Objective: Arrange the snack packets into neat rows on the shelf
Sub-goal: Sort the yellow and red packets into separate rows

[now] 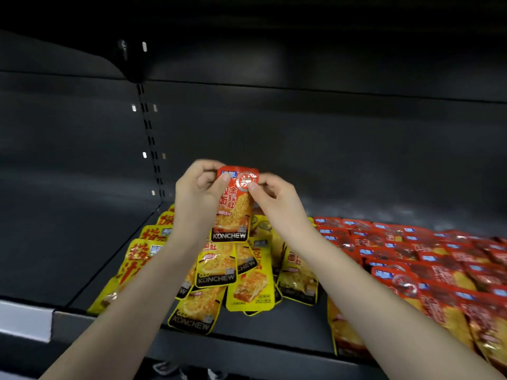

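From my seat I see both grips raised above the shelf (274, 322), each pinching a top corner of one red-and-orange packet (236, 207) — the left grip (196, 187) has thumb and curled fingers clamped on the upper left edge, the right grip (274, 196) on the upper right. The packet hangs upright, KONCHEW label at the bottom, just over a loose heap of yellow packets (247, 281) lying at mixed angles on the shelf. Right of the heap, red packets (439, 261) lie in overlapping rows — they run to the frame's edge.
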Motion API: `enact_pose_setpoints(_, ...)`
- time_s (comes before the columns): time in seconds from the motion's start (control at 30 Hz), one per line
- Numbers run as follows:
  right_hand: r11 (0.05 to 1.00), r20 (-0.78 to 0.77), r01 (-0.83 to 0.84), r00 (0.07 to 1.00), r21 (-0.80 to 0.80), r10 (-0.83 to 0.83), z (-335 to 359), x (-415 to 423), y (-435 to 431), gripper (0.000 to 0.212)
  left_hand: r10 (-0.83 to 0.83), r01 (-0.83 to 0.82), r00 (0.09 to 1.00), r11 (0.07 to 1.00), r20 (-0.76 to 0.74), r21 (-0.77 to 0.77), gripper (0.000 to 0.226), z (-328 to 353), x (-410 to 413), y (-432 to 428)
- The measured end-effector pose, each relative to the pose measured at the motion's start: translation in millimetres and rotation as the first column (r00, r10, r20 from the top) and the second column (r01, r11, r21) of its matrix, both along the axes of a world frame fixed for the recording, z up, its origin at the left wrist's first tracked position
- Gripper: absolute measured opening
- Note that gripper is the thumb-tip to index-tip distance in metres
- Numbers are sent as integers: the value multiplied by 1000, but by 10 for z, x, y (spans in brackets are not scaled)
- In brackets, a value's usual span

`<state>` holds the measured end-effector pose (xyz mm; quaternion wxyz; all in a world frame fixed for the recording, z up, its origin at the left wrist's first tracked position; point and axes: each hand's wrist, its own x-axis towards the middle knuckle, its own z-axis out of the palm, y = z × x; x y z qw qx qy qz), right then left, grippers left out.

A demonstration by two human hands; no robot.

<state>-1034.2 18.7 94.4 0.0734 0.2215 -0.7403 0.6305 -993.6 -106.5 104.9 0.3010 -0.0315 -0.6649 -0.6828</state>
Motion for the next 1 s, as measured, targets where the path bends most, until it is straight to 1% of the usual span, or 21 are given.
enact_pose_setpoints(0.17, 996, 33, 73, 997, 48, -75, -61, 71, 455, 19, -85, 84, 994, 996, 75, 11, 15, -64, -53, 395)
enact_pose_setpoints(0.3, 988, 43, 126, 991, 86, -130, -105, 151, 843, 14, -157, 161, 980, 987, 125, -23, 9, -141, -71, 724)
enact_pose_setpoints(0.4, 986, 71, 158, 984, 59, -162, -131, 230, 1136, 11, -225, 233, 960, 972, 168, -28, 8, -192, -83, 988)
enact_pose_setpoints(0.53, 975, 92, 216, 971, 44, -219, -173, 336, 1531, 18, -304, 331, 917, 941, 259, -68, 7, -260, -86, 1353)
enact_pose_setpoints(0.67, 960, 100, 272, 955, 71, -279, -204, 478, 1918, 19, -366, 427, 871, 894, 328, -136, 11, -302, -59, 1719)
enact_pose_setpoints(0.8, 938, 87, 326, 938, 119, -337, -257, 592, 2275, 21, -431, 531, 822, 817, 374, -225, 12, -323, -31, 2060)
enact_pose_setpoints(0.9, 924, 81, 354, 926, 145, -368, -285, 687, 2523, 18, -438, 566, 808, 762, 395, -315, 14, -356, -33, 2293)
enact_pose_setpoints(1.0, 901, 63, 391, 911, 186, -408, -318, 789, 2748, 20, -445, 599, 792, 701, 419, -388, 12, -395, -37, 2524)
